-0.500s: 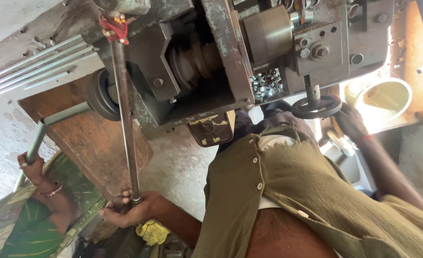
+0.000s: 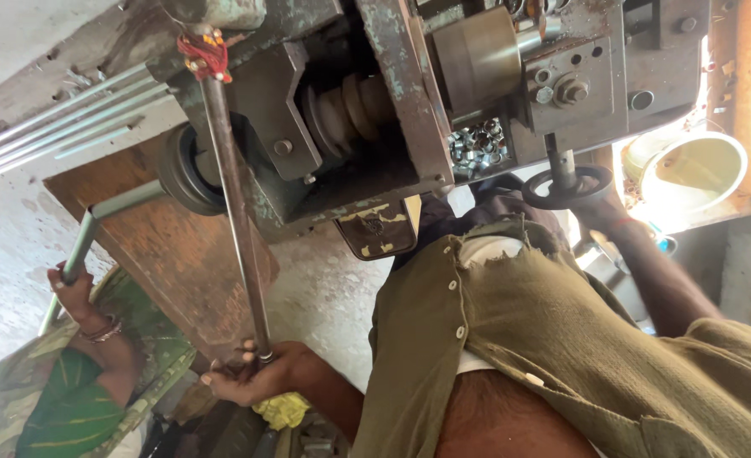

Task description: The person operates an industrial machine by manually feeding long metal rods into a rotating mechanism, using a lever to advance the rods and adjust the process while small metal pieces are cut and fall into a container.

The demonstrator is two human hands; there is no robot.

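Head view, looking down past an olive-green shirt (image 2: 562,339) at a worn grey-green machine (image 2: 375,127), taken here as the landmark.

- Long steel lever rod (image 2: 236,212): hangs from the machine's left corner, a red cord (image 2: 202,55) tied at its top; its lower end sits in the left hand (image 2: 253,377), fingers curled shut around it.
- Small black handwheel (image 2: 566,187): on a short shaft under the machine's right side. The right hand (image 2: 600,216) lies against its rim, fingers mostly hidden, so I cannot tell how tight the grip is.
- Heap of small metal nuts (image 2: 477,148): in a pocket low in the machine's middle.
- Pale bowl (image 2: 698,174): right of the machine.
- Wooden board (image 2: 180,254): below the machine's left side.
- Another person's hand (image 2: 75,293), with bangles, grips a grey bar (image 2: 87,237) left of the machine.
- Yellow cloth (image 2: 284,411): just under the left hand.
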